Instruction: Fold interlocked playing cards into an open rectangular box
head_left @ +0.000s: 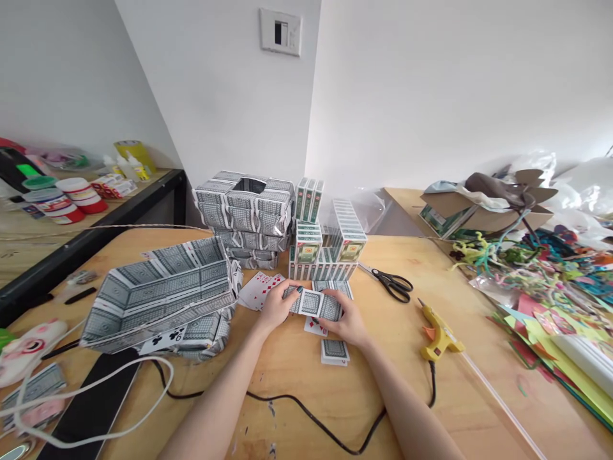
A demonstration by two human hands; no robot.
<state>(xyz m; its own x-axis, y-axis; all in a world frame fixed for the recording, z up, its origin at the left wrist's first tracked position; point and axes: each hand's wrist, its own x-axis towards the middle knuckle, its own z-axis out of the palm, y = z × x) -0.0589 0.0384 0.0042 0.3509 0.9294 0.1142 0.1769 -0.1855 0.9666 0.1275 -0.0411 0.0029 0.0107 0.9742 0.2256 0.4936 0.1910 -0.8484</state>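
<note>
Near the middle of the wooden table, my left hand (278, 308) and my right hand (345, 317) hold a joined strip of playing cards (311, 302) between them, backs up. Each hand pinches one end of the strip. Just below it lies a face-up red card (313, 326), partly covered by my right hand. Fanned face-up cards (258, 291) rest beside my left hand. A small stack of cards (334, 350), backs up, sits in front of my right hand. More cards (342, 287) lie behind the strip.
A long open box made of cards (163, 294) stands left, with stacked card boxes (244, 214) behind. Green card packs (323, 262) are piled at the back. Black scissors (395, 284), a yellow glue gun (438, 335) with its cable, and coloured scraps (541, 319) are to the right.
</note>
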